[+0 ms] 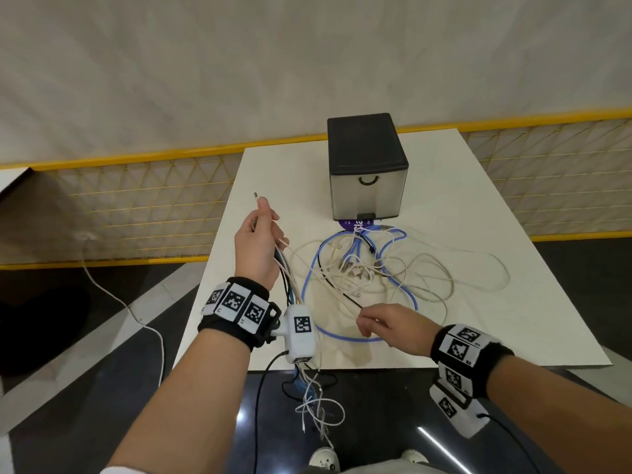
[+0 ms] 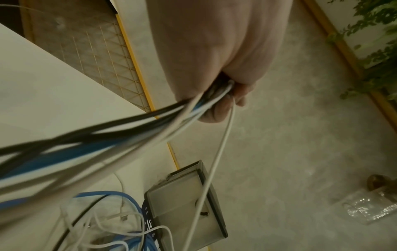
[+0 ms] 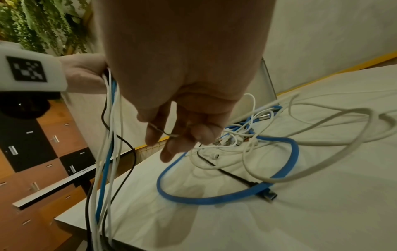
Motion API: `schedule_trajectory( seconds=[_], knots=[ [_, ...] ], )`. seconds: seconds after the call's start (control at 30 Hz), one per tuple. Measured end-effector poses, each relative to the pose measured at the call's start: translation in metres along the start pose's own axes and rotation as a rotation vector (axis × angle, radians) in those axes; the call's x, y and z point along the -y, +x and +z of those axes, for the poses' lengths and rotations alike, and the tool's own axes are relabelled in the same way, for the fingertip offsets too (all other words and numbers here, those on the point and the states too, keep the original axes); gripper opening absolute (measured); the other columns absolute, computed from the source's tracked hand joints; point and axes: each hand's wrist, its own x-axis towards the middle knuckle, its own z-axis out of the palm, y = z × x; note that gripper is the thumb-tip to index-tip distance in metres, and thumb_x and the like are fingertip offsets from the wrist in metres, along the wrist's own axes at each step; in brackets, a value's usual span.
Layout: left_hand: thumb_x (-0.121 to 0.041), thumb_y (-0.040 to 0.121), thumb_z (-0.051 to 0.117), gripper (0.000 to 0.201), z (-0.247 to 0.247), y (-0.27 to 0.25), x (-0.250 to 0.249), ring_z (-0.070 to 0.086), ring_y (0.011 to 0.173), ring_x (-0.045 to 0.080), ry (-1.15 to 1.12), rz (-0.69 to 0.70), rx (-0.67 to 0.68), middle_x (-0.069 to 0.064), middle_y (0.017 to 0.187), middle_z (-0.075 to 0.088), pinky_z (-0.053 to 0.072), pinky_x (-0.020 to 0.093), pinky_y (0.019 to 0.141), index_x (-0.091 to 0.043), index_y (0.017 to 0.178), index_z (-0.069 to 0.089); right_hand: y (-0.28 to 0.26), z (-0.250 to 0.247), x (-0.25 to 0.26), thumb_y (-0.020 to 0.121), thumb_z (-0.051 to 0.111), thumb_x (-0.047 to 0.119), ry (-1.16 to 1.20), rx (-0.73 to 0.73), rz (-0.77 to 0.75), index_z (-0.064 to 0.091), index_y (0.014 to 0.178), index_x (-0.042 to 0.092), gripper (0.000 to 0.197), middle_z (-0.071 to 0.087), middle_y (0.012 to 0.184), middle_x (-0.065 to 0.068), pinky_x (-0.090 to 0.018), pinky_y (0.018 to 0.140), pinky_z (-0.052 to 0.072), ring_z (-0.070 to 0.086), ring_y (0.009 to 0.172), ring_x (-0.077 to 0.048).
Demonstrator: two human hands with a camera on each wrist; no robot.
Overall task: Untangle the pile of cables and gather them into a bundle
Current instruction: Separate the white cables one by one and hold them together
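Observation:
A tangle of white, blue and black cables lies on the white table; the same tangle shows in the right wrist view. My left hand is raised at the table's left edge and grips a bundle of cables, whose ends hang past the front edge. One plug sticks up above its thumb. My right hand, near the front edge, pinches a thin white cable that runs taut up to the left hand. A blue cable loop lies under it.
A grey box with a black lid stands at the back of the table, a purple label at its foot. A yellow mesh fence runs behind. Another white cable trails on the floor at left.

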Motion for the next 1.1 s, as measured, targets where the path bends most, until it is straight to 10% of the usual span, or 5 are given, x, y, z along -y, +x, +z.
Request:
schedule_trajectory(
  seconds=[0.13, 0.43, 0.5, 0.83, 1.1],
  knots=[
    [-0.037, 0.102, 0.05, 0.031, 0.0, -0.003, 0.001, 0.034, 0.05, 0.01, 0.008, 0.041, 0.058, -0.004, 0.056, 0.038, 0.035, 0.021, 0.046, -0.039, 0.133, 0.055, -0.003, -0.005, -0.002, 0.101, 0.039, 0.033, 0.04, 0.093, 0.046, 0.06, 0.084, 0.013, 0.034, 0.065, 0.084, 0.001, -0.02, 0.06, 0.048, 0.049, 0.052, -0.001],
    [-0.04, 0.102, 0.049, 0.035, 0.005, -0.001, -0.007, 0.045, 0.051, 0.011, -0.016, 0.052, 0.036, -0.003, 0.053, 0.036, 0.05, 0.029, 0.055, -0.018, 0.075, 0.051, -0.007, -0.012, -0.015, 0.101, 0.035, 0.036, -0.114, 0.131, 0.052, 0.058, 0.084, 0.02, 0.033, 0.066, 0.087, 0.005, -0.023, 0.077, 0.049, 0.061, 0.082, -0.011],
    [-0.036, 0.102, 0.049, 0.034, 0.004, -0.003, -0.009, 0.047, 0.054, 0.013, -0.102, 0.003, 0.095, 0.0, 0.055, 0.033, 0.06, 0.035, 0.067, -0.016, 0.075, 0.051, -0.006, -0.018, -0.018, 0.101, 0.032, 0.038, -0.201, 0.15, 0.071, 0.054, 0.083, 0.024, 0.032, 0.063, 0.083, 0.008, -0.027, 0.077, 0.047, 0.06, 0.08, -0.011],
    [-0.035, 0.094, 0.065, 0.027, 0.048, -0.046, 0.008, 0.031, 0.041, 0.009, 0.757, -0.19, 0.704, -0.007, 0.054, 0.038, 0.027, 0.018, 0.04, -0.01, 0.101, 0.069, 0.022, -0.089, 0.038, 0.097, 0.046, 0.037, -0.28, -0.42, -0.104, 0.051, 0.08, 0.023, 0.023, 0.054, 0.066, 0.009, -0.032, 0.061, 0.041, 0.049, 0.062, -0.012],
    [-0.029, 0.097, 0.061, 0.025, 0.014, -0.009, -0.005, 0.031, 0.043, 0.012, 0.351, -0.054, 0.06, -0.001, 0.054, 0.039, 0.027, 0.018, 0.039, -0.011, 0.08, 0.059, -0.002, -0.11, -0.001, 0.102, 0.036, 0.026, -0.043, -0.179, 0.118, 0.055, 0.079, 0.018, 0.03, 0.049, 0.071, 0.007, -0.027, 0.05, 0.04, 0.042, 0.039, -0.004]
  ],
)
